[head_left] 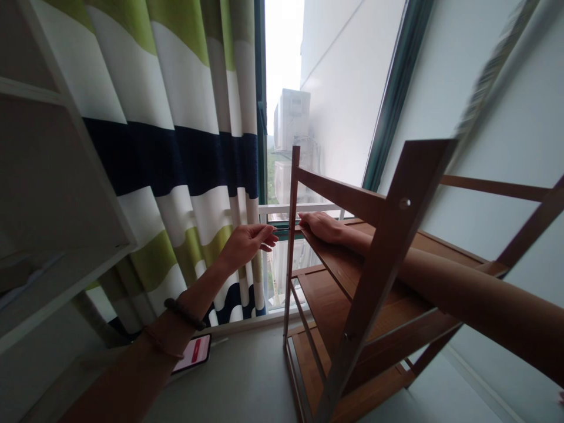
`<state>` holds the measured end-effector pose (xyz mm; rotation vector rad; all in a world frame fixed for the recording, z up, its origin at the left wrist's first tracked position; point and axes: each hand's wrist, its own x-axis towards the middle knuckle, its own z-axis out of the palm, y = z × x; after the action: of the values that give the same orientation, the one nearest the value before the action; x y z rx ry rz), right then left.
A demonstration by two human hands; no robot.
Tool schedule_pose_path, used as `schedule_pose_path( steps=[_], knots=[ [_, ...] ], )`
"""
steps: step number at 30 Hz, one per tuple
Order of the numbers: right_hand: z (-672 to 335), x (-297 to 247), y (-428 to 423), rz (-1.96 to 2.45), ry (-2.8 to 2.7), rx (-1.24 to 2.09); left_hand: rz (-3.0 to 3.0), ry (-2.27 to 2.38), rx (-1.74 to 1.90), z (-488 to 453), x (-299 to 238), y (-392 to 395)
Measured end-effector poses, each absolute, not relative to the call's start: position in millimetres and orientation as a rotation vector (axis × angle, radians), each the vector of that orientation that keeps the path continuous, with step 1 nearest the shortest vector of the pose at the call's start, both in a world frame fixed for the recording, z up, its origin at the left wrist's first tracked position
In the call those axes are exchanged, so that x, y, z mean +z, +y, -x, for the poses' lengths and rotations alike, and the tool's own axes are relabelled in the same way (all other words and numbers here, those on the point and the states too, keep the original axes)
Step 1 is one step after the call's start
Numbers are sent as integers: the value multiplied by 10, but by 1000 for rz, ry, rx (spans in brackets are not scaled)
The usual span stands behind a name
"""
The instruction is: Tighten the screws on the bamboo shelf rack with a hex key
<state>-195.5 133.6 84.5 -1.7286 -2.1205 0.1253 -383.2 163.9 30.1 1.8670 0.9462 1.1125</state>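
Note:
A brown wooden shelf rack [365, 194] with several boards stands in front of me on the right. My left hand [252, 242] is just left of its far thin post [292, 205], thumb and fingers pinched together. Something thin and dark seems to reach from the fingertips towards the post, too small to name. My right hand [321, 227] reaches through the rack's frame and lies over the upper board [343, 258]. Its fingers are curled at the board's far corner, close to the inner side of the same post. The undersides of those fingers are hidden.
A striped curtain [176, 158] hangs at the left beside a window [284, 53]. A white shelf unit [88, 176] stands at the far left. On the pale surface [238, 376] below my left forearm lies a phone [200, 350] with a lit screen. A white wall [497, 135] is behind the rack.

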Motion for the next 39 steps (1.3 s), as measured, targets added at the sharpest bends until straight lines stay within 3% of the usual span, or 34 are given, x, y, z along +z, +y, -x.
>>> schedule_pose_path(
  steps=[6,17,30,39],
  knots=[
    [1913,790,1424,1734,-2250,108,-1867,947,1110,3841,280,1655],
    [1942,842,1379,1728,-2280,64,-1351,891,999,3820,404,1668],
    [1874,745,1484,1699,-2264,51,-2289,945,1404,3835,202,1675],
    [1895,756,1473,1726,-2226,78,-1615,736,1193,3846,203,1595]
  ],
)
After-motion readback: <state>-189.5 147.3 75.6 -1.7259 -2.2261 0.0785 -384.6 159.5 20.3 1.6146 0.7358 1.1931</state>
